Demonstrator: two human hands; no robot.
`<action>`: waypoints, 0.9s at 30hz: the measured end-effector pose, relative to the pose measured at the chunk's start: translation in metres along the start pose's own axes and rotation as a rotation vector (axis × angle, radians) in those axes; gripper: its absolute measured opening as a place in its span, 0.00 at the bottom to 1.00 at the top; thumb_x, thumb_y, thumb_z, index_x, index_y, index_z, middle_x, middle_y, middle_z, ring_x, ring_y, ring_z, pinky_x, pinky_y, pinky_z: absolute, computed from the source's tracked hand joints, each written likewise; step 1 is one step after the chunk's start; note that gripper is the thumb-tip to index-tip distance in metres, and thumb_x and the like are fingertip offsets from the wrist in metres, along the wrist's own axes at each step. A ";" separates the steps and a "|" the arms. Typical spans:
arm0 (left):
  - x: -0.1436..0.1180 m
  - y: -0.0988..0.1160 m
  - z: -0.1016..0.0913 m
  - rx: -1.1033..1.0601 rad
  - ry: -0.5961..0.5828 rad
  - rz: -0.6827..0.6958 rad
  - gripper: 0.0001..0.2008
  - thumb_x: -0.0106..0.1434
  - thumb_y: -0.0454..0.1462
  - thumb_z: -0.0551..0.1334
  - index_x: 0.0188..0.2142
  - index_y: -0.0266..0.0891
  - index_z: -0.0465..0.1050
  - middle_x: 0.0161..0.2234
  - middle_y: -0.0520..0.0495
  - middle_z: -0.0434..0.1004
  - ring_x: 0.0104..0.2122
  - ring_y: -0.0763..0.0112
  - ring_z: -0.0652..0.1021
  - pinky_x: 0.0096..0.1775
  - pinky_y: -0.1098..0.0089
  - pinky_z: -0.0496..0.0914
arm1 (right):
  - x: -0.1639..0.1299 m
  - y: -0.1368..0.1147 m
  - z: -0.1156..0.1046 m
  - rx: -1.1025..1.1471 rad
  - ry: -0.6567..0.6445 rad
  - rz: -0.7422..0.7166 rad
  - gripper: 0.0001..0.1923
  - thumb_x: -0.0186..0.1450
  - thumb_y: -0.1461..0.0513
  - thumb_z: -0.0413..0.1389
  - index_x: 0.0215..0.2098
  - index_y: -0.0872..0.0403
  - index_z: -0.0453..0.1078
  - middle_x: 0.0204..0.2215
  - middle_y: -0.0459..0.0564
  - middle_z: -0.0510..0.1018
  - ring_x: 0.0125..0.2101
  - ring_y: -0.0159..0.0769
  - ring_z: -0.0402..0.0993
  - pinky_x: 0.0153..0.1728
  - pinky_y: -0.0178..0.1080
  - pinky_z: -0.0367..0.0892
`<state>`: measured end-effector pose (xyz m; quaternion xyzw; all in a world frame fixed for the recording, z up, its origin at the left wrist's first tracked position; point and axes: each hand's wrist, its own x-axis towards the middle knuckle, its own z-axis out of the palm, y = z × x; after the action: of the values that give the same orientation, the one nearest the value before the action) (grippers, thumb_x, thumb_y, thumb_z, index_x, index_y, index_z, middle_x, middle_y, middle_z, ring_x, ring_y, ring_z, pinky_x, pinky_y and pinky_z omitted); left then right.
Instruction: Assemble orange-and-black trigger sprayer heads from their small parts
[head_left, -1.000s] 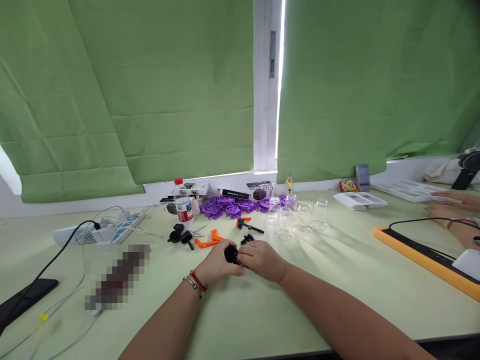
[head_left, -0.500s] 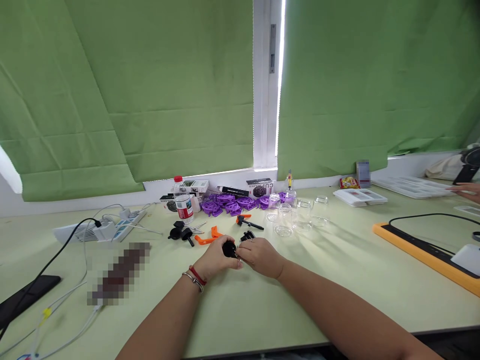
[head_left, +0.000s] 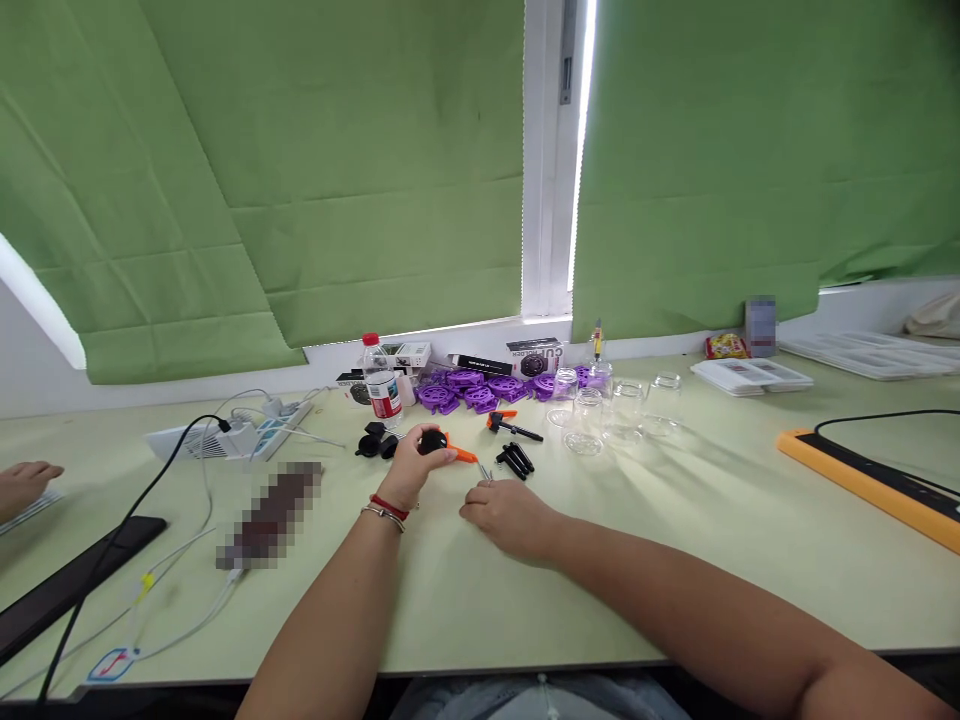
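My left hand (head_left: 414,468) is closed around a glossy black round part (head_left: 433,441), with its thumb stretched along the near side. Just past the thumb an orange plastic piece (head_left: 463,454) shows; whether the hand touches it I cannot tell. My right hand (head_left: 510,515) rests low on the table, its fingers curled together and their tips mostly hidden. Thin metal pins (head_left: 485,470) stick out beyond those fingers. Several short black rods (head_left: 516,459) lie just beyond. More black round parts (head_left: 369,445) sit left of my left hand.
Behind stand a red-capped water bottle (head_left: 384,385), purple plastic parts (head_left: 480,392), a cup-holder box (head_left: 536,360) and clear glasses (head_left: 585,425). A black-and-orange piece (head_left: 514,427) lies ahead. Cables and a power strip (head_left: 277,432) are left. Another person's hand (head_left: 28,488) is at far left.
My hands have moved apart. The left has carried the black round part to the left, and the right has dropped toward the table. My view has shifted slightly left and down.
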<state>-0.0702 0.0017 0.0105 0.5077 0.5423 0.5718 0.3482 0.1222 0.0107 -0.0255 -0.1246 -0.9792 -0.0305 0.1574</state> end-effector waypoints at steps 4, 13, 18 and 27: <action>0.004 0.003 -0.017 -0.151 0.080 0.034 0.24 0.42 0.40 0.67 0.41 0.36 0.69 0.33 0.50 0.70 0.32 0.71 0.71 0.35 0.70 0.65 | 0.035 -0.017 0.009 0.076 -0.078 0.027 0.19 0.59 0.71 0.51 0.47 0.56 0.67 0.43 0.52 0.74 0.39 0.37 0.68 0.37 0.36 0.63; 0.004 0.006 -0.026 -0.218 0.101 0.053 0.24 0.43 0.40 0.66 0.41 0.35 0.70 0.34 0.49 0.70 0.31 0.73 0.70 0.33 0.72 0.65 | 0.093 -0.017 0.023 0.243 -0.153 0.393 0.09 0.62 0.66 0.52 0.32 0.56 0.74 0.36 0.51 0.75 0.38 0.38 0.71 0.32 0.34 0.61; 0.001 0.010 -0.022 -0.226 0.071 0.025 0.25 0.43 0.42 0.65 0.42 0.35 0.69 0.34 0.48 0.70 0.30 0.72 0.71 0.32 0.71 0.66 | 0.084 -0.016 0.023 0.252 -0.133 0.418 0.09 0.60 0.66 0.53 0.35 0.54 0.75 0.35 0.50 0.74 0.35 0.35 0.71 0.32 0.33 0.60; -0.009 0.019 -0.018 -0.394 -0.093 -0.140 0.25 0.47 0.49 0.63 0.42 0.37 0.70 0.30 0.48 0.73 0.26 0.72 0.73 0.24 0.74 0.62 | 0.080 -0.011 0.025 0.269 -0.144 0.498 0.08 0.60 0.62 0.55 0.36 0.53 0.76 0.37 0.50 0.75 0.38 0.37 0.72 0.32 0.34 0.62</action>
<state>-0.0821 -0.0152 0.0285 0.4168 0.4374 0.6172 0.5041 0.0382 0.0212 -0.0236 -0.3408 -0.9224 0.1483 0.1054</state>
